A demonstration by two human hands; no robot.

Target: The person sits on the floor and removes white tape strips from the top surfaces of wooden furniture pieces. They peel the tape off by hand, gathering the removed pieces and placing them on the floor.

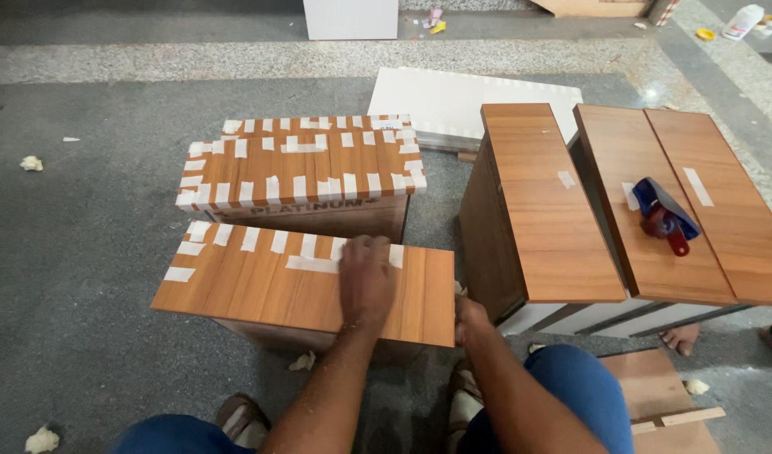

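A wood-grain panel (260,290) lies flat on a low box in front of me, with white tape strips (312,263) stuck along its far edge. My left hand (366,279) rests palm down on the panel, its fingertips on one of the strips. At the panel's near right corner my right hand (470,321) grips the edge, with its fingers hidden underneath. My knees in blue trousers frame the bottom of the view.
Behind it stands a stack of taped panels (302,164) on a box. To the right are a wooden cabinet (537,210) and leaning panels carrying a blue and red tape dispenser (665,214). A white board (470,101), paper scraps (31,162) and another person's bare foot (680,338) are on the floor.
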